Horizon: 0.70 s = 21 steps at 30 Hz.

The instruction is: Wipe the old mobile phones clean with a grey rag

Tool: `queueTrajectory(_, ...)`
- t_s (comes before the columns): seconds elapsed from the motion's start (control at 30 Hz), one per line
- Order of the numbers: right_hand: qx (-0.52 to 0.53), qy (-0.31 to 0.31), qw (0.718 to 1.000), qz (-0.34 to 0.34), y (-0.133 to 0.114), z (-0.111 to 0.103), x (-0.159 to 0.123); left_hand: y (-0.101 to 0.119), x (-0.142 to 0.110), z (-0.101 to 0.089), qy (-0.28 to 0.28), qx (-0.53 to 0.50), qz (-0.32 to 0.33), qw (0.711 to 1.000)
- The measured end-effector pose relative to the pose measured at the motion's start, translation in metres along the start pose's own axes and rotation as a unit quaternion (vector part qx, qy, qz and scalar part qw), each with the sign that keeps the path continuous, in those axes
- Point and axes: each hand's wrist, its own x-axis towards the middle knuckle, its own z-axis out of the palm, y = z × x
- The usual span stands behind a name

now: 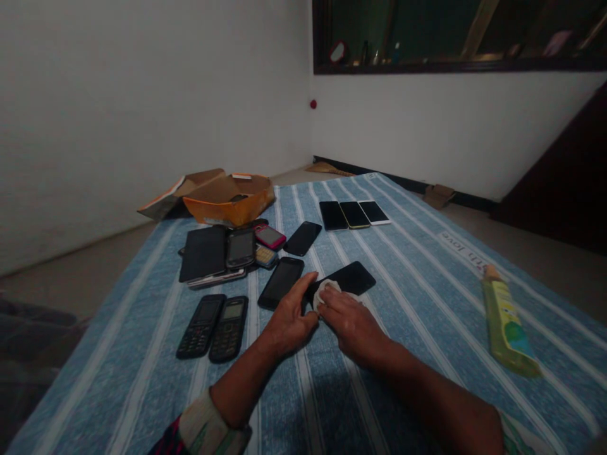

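Observation:
A black smartphone (351, 278) lies tilted across the middle of the table, its dark screen up. My left hand (290, 319) grips its near left end between thumb and fingers. Bunched under the fingers of my right hand (353, 323) is a white cloth (324, 296), pressed on the phone's screen near that same end. Just left of my left hand is another dark smartphone (282, 282). Two black keypad phones, one on the left (202, 325) and one on the right (229, 328), lie side by side further left.
Behind are a smartphone (303, 238), a pile with a dark tablet-like slab (203, 253), a pink phone (270, 237), and an open orange-brown box (230, 205). Three phones (355, 215) lie in a row at the back. A bottle of yellow-green liquid (509, 328) rests at right on the striped cloth (427, 316).

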Motion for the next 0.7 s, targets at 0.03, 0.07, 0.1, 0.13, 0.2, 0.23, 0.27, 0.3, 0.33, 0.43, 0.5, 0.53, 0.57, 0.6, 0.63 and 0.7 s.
queueTrajectory(0.03, 0.006, -0.003, 1.000, -0.009, 0.000, -0.001, 0.001, -0.001, 0.001, 0.000, 0.008, -0.029, -0.013, 0.999)
queueTrajectory(0.07, 0.011, -0.004, 1.000, -0.017, 0.001, -0.002, 0.001, -0.002, 0.002, -0.001, 0.016, -0.054, -0.023, 0.998)
queueTrajectory(0.1, 0.015, -0.004, 1.000, -0.023, 0.002, -0.004, 0.002, -0.002, 0.002, -0.001, 0.023, -0.073, -0.032, 0.997)
queueTrajectory(0.13, 0.019, -0.005, 0.999, -0.027, 0.002, -0.005, 0.003, -0.003, 0.003, -0.002, 0.029, -0.087, -0.039, 0.995)
queueTrajectory(0.2, 0.024, -0.008, 0.999, -0.027, 0.002, -0.007, 0.005, -0.002, 0.004, -0.003, 0.034, -0.105, -0.054, 0.992)
queueTrajectory(0.23, 0.025, -0.010, 0.999, -0.027, 0.000, -0.008, 0.007, -0.001, 0.005, -0.003, 0.036, -0.110, -0.061, 0.991)
queueTrajectory(0.27, 0.025, -0.012, 0.999, -0.027, -0.001, -0.008, 0.008, 0.000, 0.005, -0.003, 0.039, -0.112, -0.067, 0.991)
queueTrajectory(0.3, 0.024, -0.013, 0.999, -0.029, -0.004, -0.008, 0.010, 0.001, 0.005, -0.003, 0.042, -0.110, -0.072, 0.990)
queueTrajectory(0.33, 0.023, -0.013, 0.999, -0.033, -0.006, -0.008, 0.012, 0.002, 0.006, -0.003, 0.047, -0.107, -0.076, 0.990)
queueTrajectory(0.43, 0.016, -0.015, 0.999, -0.041, -0.011, -0.008, 0.017, 0.004, 0.006, -0.002, 0.057, -0.095, -0.081, 0.990)
queueTrajectory(0.5, 0.012, -0.020, 0.999, -0.044, -0.011, -0.010, 0.018, 0.004, 0.006, -0.001, 0.058, -0.087, -0.078, 0.991)
queueTrajectory(0.53, 0.011, -0.021, 0.999, -0.048, -0.010, -0.011, 0.017, 0.004, 0.006, -0.001, 0.058, -0.082, -0.076, 0.992)
queueTrajectory(0.57, 0.010, -0.022, 0.998, -0.055, -0.010, -0.014, 0.017, 0.003, 0.006, 0.000, 0.057, -0.075, -0.072, 0.993)
queueTrajectory(0.6, 0.011, -0.023, 0.998, -0.061, -0.008, -0.016, 0.016, 0.003, 0.006, 0.000, 0.056, -0.069, -0.069, 0.994)
queueTrajectory(0.63, 0.012, -0.025, 0.997, -0.067, -0.007, -0.017, 0.015, 0.002, 0.006, 0.000, 0.054, -0.063, -0.067, 0.994)
queueTrajectory(0.7, 0.012, -0.026, 0.997, -0.072, -0.006, -0.019, 0.014, 0.000, 0.006, 0.001, 0.050, -0.052, -0.062, 0.995)
